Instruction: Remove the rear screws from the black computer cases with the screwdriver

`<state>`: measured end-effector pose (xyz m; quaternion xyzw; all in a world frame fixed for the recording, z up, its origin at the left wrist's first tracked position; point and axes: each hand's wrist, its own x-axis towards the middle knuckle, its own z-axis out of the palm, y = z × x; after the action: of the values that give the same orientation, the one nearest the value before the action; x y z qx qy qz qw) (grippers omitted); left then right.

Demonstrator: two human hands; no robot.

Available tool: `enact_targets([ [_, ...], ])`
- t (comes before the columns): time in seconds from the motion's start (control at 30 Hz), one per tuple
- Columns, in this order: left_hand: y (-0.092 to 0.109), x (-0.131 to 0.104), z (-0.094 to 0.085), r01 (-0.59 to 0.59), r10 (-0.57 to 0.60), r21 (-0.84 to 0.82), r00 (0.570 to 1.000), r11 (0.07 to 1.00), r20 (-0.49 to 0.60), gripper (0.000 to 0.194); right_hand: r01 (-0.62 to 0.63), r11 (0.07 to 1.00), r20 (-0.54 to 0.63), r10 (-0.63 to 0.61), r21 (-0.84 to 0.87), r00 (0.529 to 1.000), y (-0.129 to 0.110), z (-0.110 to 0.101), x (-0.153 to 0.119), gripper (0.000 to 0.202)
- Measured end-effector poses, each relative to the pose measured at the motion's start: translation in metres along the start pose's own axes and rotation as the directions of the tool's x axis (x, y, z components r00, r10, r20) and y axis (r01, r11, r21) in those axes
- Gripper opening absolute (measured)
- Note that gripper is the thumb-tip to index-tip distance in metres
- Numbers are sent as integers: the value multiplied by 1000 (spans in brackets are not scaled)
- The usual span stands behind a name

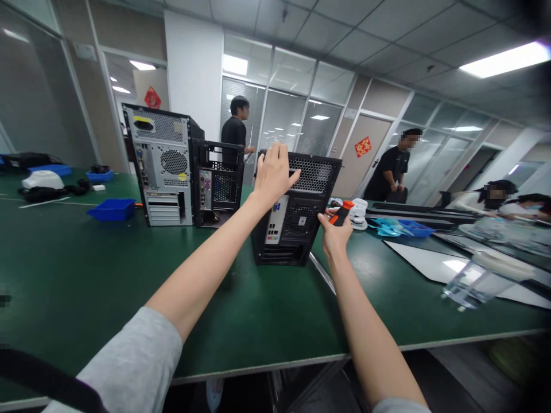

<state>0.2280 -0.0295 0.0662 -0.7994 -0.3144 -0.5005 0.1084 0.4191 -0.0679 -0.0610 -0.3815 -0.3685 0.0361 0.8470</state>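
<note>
A black computer case (301, 221) stands on the green table (206, 321) with its rear panel facing me, tilted a little in view. My left hand (274, 175) lies on its top rear edge, fingers apart, thumb stretched to the right. At the case's right side, my right hand (336, 229) grips an orange and black screwdriver (342, 213), its handle pointing up; the fingertips also touch the case edge. Left of this case stand a taller silver-backed computer case (166, 166) and a smaller open black case frame (219, 186).
Blue trays (112, 210) sit at the left and a clear plastic box (482, 281) at the right, by white panels (424, 261) and a blue tray (415, 228). Two people stand beyond the table; others sit at the far right.
</note>
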Motion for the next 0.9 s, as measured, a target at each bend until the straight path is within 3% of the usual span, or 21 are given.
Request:
enact_targets([
  [0.13,6,-3,3,-7,7,-12,1000,1000,-3,60,4,1000,-10,-4,6,1000,3,1,0,40],
  [0.37,15,-1,24,-210,223,-265,975,941,18,75,7,999,-36,-6,33,999,8,3,-2,42],
  [0.63,47,-2,47,-91,98,-259,995,961,15,105,2,998,-83,4,63,997,10,6,-4,40],
  [0.9,59,0,55,-8,7,-186,1000,983,-6,106,27,998,-130,-20,59,991,3,13,-8,39],
])
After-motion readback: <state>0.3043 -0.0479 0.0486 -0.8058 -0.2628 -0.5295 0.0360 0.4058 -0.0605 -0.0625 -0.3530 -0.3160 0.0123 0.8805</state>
